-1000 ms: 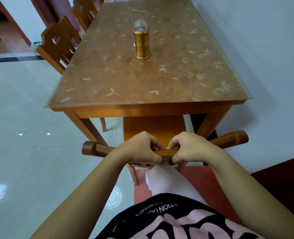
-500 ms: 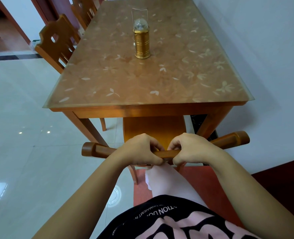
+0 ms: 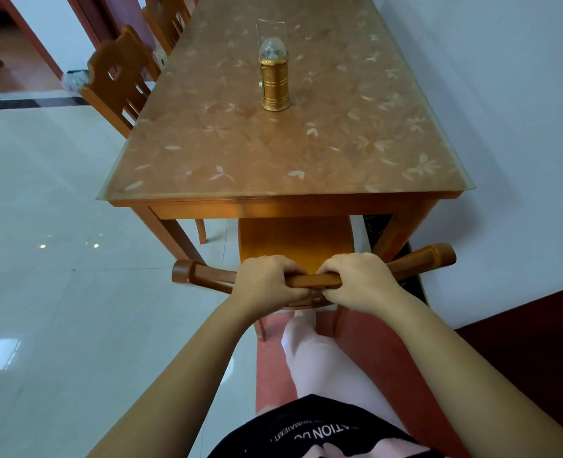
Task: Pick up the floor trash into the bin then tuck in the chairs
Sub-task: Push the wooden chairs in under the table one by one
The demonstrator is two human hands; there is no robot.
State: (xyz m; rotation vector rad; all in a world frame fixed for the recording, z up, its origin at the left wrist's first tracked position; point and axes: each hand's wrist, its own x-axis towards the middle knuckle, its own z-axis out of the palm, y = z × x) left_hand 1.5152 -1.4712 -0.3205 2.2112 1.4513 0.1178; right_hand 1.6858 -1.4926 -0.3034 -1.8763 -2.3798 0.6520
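Note:
A wooden chair [image 3: 296, 241] stands at the near end of the table [image 3: 283, 206], its seat partly under the tabletop. My left hand [image 3: 268, 280] and my right hand [image 3: 359, 280] both grip the middle of its curved top rail [image 3: 313, 280], side by side. The rail's ends stick out to either side of my hands. No floor trash and no bin show in this view.
A gold lantern [image 3: 274, 82] stands on the tabletop. Two more wooden chairs [image 3: 118, 81] sit along the table's left side, backs close to its edge. A white wall runs along the right. Glossy tile floor lies to the left, a red mat [image 3: 385, 352] under my feet.
The chair and my hands have barely shifted; the seat sits slightly further under the table, and the view has tilted a little.

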